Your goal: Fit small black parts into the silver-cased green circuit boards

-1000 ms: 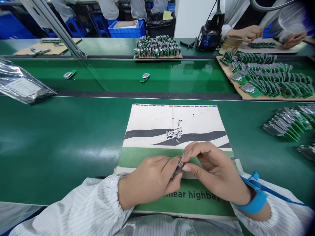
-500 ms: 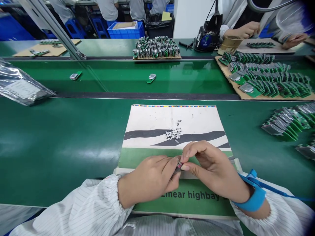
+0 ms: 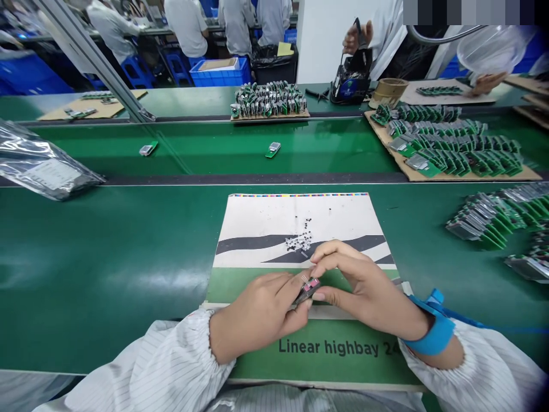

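Observation:
My left hand [image 3: 259, 315] is closed around a small circuit board module [image 3: 307, 289] with a pink patch on top. My right hand [image 3: 362, 289] pinches at the module's upper end with thumb and forefinger; what sits between those fingertips is too small to make out. Both hands rest over a printed cardboard sheet [image 3: 266, 223] reading "Linear highbay". A little pile of tiny dark components [image 3: 300, 240] lies on the sheet just beyond my fingers. A blue wrist strap [image 3: 433, 332] is on my right wrist.
Stacks of green boards [image 3: 493, 217] lie at the right. The conveyor belt [image 3: 214, 149] carries two single boards [image 3: 273, 150] [image 3: 148, 150]. A cardboard tray of boards [image 3: 450, 146] and another [image 3: 268, 100] sit beyond it. A silver bag [image 3: 38, 163] lies left. Other people work across the line.
The two single boards on the belt have drifted right. My hands stay together on the module; the view has tilted up slightly. A person across the line has lifted a hand to the soldering station.

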`<state>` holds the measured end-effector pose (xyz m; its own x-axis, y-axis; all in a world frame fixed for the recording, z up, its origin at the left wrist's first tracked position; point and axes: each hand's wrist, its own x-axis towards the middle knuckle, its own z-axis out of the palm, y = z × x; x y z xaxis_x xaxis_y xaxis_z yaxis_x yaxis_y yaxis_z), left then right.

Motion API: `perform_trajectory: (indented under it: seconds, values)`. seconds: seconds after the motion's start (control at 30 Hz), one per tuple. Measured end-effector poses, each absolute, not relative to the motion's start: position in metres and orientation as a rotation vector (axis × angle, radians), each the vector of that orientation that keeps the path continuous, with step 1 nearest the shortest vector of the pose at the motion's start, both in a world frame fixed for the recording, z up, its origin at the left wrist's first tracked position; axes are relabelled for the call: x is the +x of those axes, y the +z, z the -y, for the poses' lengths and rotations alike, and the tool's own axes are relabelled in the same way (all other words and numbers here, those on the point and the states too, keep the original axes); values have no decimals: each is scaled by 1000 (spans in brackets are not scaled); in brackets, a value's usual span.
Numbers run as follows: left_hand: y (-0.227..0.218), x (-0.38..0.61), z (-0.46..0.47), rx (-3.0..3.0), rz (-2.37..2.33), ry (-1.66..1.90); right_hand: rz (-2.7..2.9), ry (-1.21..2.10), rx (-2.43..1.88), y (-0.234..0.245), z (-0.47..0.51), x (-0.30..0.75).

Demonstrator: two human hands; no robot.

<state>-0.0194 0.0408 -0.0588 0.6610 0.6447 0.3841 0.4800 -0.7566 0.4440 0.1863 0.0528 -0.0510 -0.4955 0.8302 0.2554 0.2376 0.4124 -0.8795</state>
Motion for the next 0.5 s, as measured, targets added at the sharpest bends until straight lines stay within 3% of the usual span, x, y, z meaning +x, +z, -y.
perform_trajectory:
  seconds: [0.2, 0.5]
  values:
    - [-54, -30, -89, 2400, -1015, 727, 1852, 922, -883, -48, -60, 198]
    - [-29, -5, -297, 2414, -1603, 785, 1691, 627, -1007, -50, -80, 220]
